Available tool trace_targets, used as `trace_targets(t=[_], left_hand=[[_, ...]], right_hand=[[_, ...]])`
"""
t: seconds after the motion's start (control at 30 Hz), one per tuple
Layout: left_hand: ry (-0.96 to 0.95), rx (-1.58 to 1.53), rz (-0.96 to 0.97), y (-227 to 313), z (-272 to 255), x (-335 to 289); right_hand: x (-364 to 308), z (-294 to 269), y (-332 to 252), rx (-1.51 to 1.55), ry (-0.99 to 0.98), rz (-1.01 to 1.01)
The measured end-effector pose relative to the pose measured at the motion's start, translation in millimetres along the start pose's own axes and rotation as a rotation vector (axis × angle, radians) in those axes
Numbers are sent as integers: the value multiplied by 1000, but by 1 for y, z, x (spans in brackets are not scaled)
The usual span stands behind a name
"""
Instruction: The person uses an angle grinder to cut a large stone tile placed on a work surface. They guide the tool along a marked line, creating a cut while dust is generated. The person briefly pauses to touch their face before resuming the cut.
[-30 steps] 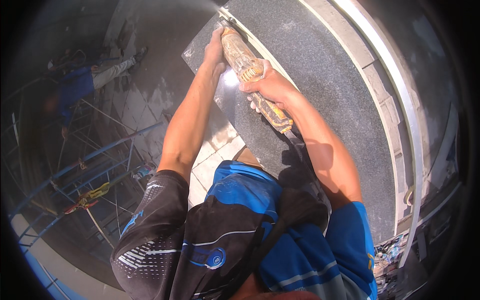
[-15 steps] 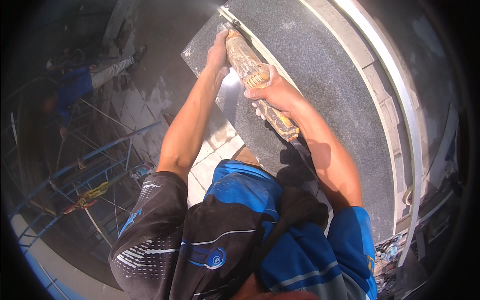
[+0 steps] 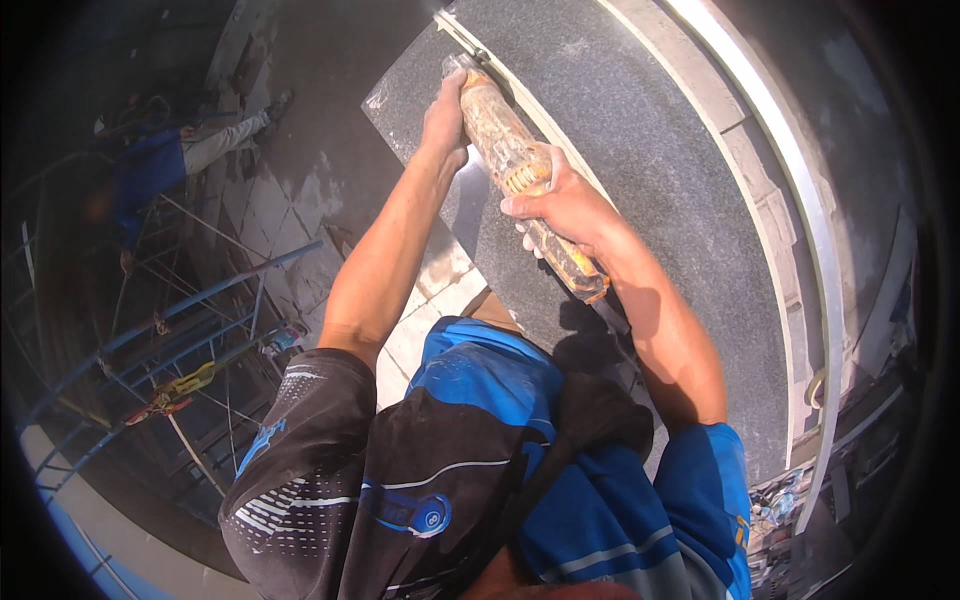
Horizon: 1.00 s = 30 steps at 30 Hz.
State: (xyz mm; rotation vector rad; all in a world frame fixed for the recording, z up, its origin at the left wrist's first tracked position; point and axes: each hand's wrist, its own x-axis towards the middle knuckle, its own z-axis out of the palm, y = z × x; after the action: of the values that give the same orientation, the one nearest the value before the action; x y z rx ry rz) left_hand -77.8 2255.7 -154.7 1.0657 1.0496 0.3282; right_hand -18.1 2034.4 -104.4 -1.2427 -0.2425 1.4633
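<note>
A dusty yellow angle grinder [image 3: 500, 130] lies slantwise in both my hands over a dark grey speckled stone slab [image 3: 660, 200]. My left hand [image 3: 446, 118] is closed round its front end, near the head. Farther back, my right hand [image 3: 565, 208] wraps the rear handle, thumb on top. The grinder's head is beside a pale strip [image 3: 540, 115] that runs along the slab. The disc itself is hard to make out behind the body and hand. A dark cord trails from the handle toward me.
A long shiny metal straightedge [image 3: 826, 300] curves along the right. Blue scaffold frames [image 3: 190, 300] with a yellow-and-red strap [image 3: 180, 390] stand at the left. Beyond them is another person in a blue top [image 3: 150, 185]. Light tiles [image 3: 440, 270] show under the slab's left edge.
Both hands have drawn the grinder slightly toward me and to the right along the pale strip. The bright dust by its head has thinned.
</note>
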Motion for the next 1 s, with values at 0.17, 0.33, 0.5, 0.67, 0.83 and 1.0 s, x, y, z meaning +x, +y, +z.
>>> trace_targets(t=[0.17,0.33,0.5,0.67,0.83,1.0], left_hand=[[-9,-14,-2,1,7,-11],[3,-18,-2,-6,4,-7],[-4,-25,-14,-11,1,-5],[0,-19,-7,-11,6,-13],[1,-12,10,-11,10,-20],[31,-3,6,-13,13,-27]], right_hand=[[-2,-2,4,6,-5,-8],[-5,-3,8,17,7,-9],[-9,-3,8,-7,17,-5],[-8,-7,15,1,9,6],[-13,-6,13,21,4,8],[-17,-9,16,4,-23,18]])
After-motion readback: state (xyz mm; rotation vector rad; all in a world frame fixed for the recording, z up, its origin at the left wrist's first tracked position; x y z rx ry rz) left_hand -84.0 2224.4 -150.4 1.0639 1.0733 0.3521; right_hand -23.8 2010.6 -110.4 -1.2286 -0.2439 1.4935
